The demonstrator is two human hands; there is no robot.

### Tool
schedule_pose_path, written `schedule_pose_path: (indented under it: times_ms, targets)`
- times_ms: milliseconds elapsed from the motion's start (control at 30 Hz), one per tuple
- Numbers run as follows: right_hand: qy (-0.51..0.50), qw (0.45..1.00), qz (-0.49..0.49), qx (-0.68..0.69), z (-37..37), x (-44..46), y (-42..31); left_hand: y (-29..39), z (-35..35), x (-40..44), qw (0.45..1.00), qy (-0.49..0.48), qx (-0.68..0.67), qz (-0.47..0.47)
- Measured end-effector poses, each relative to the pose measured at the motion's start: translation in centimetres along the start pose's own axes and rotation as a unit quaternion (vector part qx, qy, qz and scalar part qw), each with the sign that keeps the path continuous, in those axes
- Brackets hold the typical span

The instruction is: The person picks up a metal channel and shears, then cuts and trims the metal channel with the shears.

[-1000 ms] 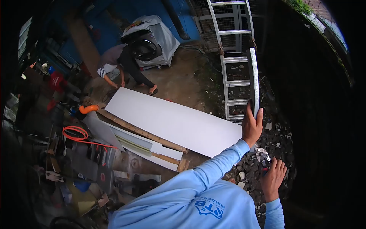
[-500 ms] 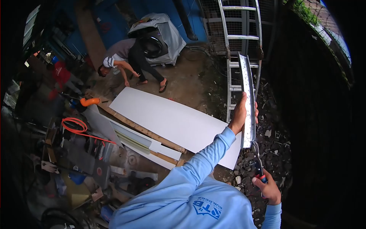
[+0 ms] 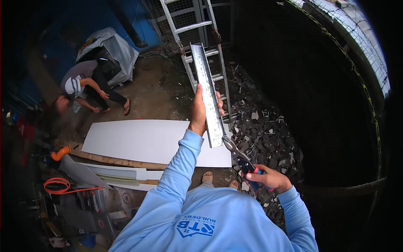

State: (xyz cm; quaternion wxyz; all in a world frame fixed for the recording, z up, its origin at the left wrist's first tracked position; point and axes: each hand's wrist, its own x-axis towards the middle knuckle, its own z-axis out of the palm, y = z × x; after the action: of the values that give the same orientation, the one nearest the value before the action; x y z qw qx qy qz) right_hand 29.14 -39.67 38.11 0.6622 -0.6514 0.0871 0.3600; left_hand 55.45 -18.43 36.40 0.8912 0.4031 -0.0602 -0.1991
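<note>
A short galvanized metal channel [image 3: 206, 92] stands nearly upright in front of me, with its open side facing me. My left hand [image 3: 200, 110] is wrapped round its middle, thumb on the left edge and fingertips showing at the right. My right hand [image 3: 268, 179] is closed on the handles of metal snips [image 3: 242, 160] with red and blue grips. The jaws of the snips touch the channel's lower right corner. Behind the channel is an aluminium ladder [image 3: 194, 27], and below my left hand lies a large white board [image 3: 138, 140].
A crouching person [image 3: 88, 82] is beyond the board, beside a covered machine [image 3: 110, 54]. Rubble [image 3: 264, 143] covers the ground at right, along a dark wall. Board strips, an orange pipe fitting [image 3: 61, 153] and an orange hose [image 3: 56, 185] lie at lower left.
The channel has turned its open side towards me and the snips have come up to its lower end. My view has swung right. The other person has shifted posture.
</note>
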Motion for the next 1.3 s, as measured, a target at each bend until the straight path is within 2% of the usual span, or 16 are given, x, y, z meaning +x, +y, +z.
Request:
schedule_pose_path:
  times_ms: [67, 200, 333, 400, 500, 600, 667, 700, 767, 867, 933, 967, 1067, 1133, 1233, 1300]
  targets:
    - [0.115, 0.942, 0.020, -0.316, 1.1, -1.3, -3.0, -0.4, 0.1, 0.3, 0.978, 0.023, 0.178, -0.102]
    - [0.392, 0.698, -0.190, -0.568, 2.0, -0.8, 0.2, -2.0, 4.4, -1.8, 0.926, 0.075, 0.360, 0.084]
    - [0.326, 0.888, -0.092, -0.310, -0.2, -1.3, 2.0, -3.0, 5.8, -2.1, 0.968, 0.050, 0.168, 0.182]
    - [0.134, 0.989, -0.067, -0.009, -1.2, -2.0, 3.0, -3.7, 7.5, -2.5, 0.971, 0.067, 0.017, 0.227]
    - [-0.185, 0.882, -0.137, 0.411, -1.0, -1.1, 7.4, -5.1, 6.9, -1.4, 0.980, 0.034, -0.108, 0.163]
    - [-0.241, 0.864, -0.127, 0.424, -1.2, -2.1, 6.6, -5.5, 5.6, 0.8, 0.992, -0.027, -0.119, 0.037]
    - [0.024, 0.984, -0.025, 0.174, -2.0, -4.9, 4.0, -4.6, 7.1, 1.1, 1.000, -0.006, -0.019, 0.007]
    - [0.153, 0.981, -0.021, -0.114, -1.9, -5.6, 2.0, -3.9, 6.4, 1.7, 0.989, -0.038, 0.125, -0.073]
    - [0.372, 0.757, -0.103, -0.528, -1.6, -5.7, 2.1, -5.6, 9.2, 0.2, 0.946, -0.061, 0.320, -0.006]
    - [0.410, 0.742, -0.152, -0.509, -1.9, -6.1, 3.8, -6.3, 11.3, -0.1, 0.933, -0.086, 0.348, -0.017]
    - [0.199, 0.963, 0.010, -0.179, -2.6, -7.4, 4.3, -6.7, 11.6, 0.4, 0.966, -0.108, 0.232, -0.027]
    - [0.113, 0.991, -0.024, 0.065, -2.5, -7.6, 6.5, -7.4, 12.3, 0.3, 0.989, -0.104, 0.106, 0.016]
    - [-0.176, 0.798, -0.104, 0.567, -2.1, -7.7, 10.7, -7.7, 11.5, 1.8, 0.983, -0.066, -0.124, 0.115]
    - [-0.026, 0.859, -0.108, 0.499, -2.4, -8.9, 11.6, -6.9, 11.9, 2.8, 0.983, -0.036, -0.135, 0.116]
    - [0.304, 0.945, 0.019, 0.123, -5.1, -10.4, 13.0, -6.7, 13.9, 2.6, 0.996, -0.016, -0.005, 0.084]
    - [0.412, 0.905, 0.105, 0.013, -6.9, -10.2, 17.7, -7.0, 14.4, 2.4, 0.997, -0.031, 0.046, 0.049]
